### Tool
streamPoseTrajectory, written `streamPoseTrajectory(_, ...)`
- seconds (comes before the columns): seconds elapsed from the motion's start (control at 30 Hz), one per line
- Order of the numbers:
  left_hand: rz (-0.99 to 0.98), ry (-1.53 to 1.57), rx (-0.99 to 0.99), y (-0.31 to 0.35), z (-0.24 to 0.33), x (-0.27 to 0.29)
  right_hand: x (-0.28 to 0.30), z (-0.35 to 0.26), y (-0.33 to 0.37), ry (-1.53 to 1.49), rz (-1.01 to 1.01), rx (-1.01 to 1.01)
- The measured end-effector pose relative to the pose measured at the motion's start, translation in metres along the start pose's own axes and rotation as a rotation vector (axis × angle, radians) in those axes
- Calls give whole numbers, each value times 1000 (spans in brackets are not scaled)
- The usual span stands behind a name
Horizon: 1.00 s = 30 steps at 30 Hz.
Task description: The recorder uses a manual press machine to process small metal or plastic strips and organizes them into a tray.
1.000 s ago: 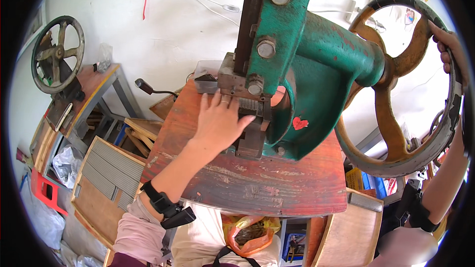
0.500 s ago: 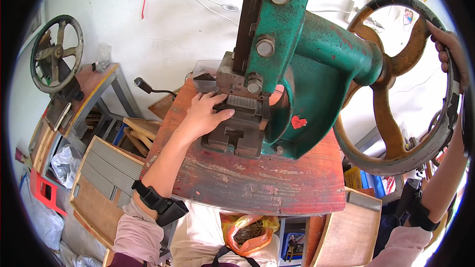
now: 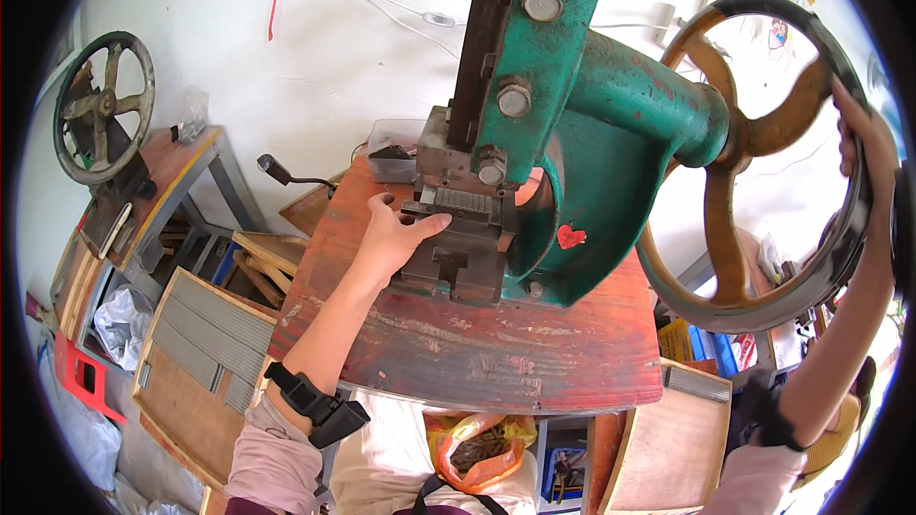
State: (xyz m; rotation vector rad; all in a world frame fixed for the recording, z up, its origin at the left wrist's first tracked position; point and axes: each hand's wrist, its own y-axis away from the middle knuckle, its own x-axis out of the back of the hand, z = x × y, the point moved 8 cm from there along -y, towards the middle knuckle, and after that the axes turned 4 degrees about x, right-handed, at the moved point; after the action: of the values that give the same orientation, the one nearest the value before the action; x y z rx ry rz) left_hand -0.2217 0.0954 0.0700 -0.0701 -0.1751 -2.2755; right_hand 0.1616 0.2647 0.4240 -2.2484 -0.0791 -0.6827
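Note:
A green hand press (image 3: 615, 148) stands on a worn reddish wooden table (image 3: 439, 358). Its dark metal die block (image 3: 448, 262) sits under the ram, and a small grey ridged metal piece (image 3: 465, 198) lies in it. My left hand (image 3: 389, 236) rests at the die's left end, thumb stretched along the front edge and index finger bent apart from it; the other fingers are mostly hidden. On the right, my right hand (image 3: 866, 138) is wrapped around the rim of the press's large handwheel (image 3: 727, 234).
Behind the die is a clear plastic box (image 3: 392, 154). Wooden trays with grey ridged strips lie low at the left (image 3: 181, 377) and right (image 3: 677, 439). An orange-yellow bag (image 3: 477, 477) hangs below the table's front edge. Another wheeled machine (image 3: 107, 107) stands far left.
My left index finger has drawn back from beside the ridged piece to the die's left end; the thumb stays in front. The handwheel has turned slightly, my right hand still on its rim.

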Motion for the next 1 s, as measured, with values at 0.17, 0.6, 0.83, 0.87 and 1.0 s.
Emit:
streamPoseTrajectory(0.17,11,33,-24,-6,-10,6,-49,69,143,-283,519,66)
streamPoseTrajectory(0.6,65,-78,-242,-3,-2,13,-35,40,114,-158,302,-12)
streamPoseTrajectory(0.83,123,-847,-876,49,47,11,-3,-4,8,506,211,116)
streamPoseTrajectory(0.87,101,-827,-954,63,48,14,-6,-4,6,515,214,111)
streamPoseTrajectory(1.0,6,-754,-847,108,9,53,-30,-54,35,743,267,177)
